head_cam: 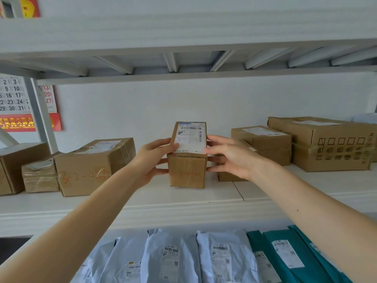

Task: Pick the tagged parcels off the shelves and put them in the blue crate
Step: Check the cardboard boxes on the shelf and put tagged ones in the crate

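Both hands hold one small parcel [187, 160], a brown cardboard box that stands on the white shelf [142, 198] between the two hands. A white label with barcodes covers its top, and on its front face there is faint orange writing.

The left hand [152, 160] grips the parcel from its left side. The thumb lies over the top edge, on the label, and the fingers touch the side wall below it. The right hand [231, 158] is on the opposite side. Its fingers are spread and almost straight, and the tips press against the right wall of the parcel. Whether the parcel is lifted or rests on the shelf, one cannot tell.

To the outer side of the left hand stands a bigger box [89, 170] with orange numbers on its front, and beyond it a small taped box [40, 176]. Just behind the right hand there are two stacked boxes [265, 139], and further out from them a large box [330, 148] with printed squares.

Below both forearms, on the lower shelf, lie grey mailer bags [171, 256], and under the right forearm teal mailer bags [295, 258], all with labels. A wall calendar [14, 94] hangs far to the left of the left hand.
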Motion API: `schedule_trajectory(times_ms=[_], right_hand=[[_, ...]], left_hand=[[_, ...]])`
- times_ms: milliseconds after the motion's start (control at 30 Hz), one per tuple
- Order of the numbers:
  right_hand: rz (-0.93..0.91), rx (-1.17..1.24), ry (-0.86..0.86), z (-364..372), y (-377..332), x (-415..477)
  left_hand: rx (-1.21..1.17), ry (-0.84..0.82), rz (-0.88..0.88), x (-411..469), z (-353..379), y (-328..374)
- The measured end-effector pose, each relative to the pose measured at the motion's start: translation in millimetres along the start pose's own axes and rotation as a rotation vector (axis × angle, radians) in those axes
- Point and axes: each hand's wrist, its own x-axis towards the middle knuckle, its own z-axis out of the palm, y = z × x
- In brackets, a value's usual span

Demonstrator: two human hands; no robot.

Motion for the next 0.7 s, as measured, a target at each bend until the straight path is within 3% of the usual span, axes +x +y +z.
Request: schedule_trajectory(times_ms=[433,700], right_hand=[[-0.261,-0.051,-0.085,22,-4,1],[-0.261,-0.128,-0.085,45,-15,14]], left_hand=[[-0.047,0.027,0.290,-11,-20,3],[-0.048,0.121,0.272,-12,-44,12]])
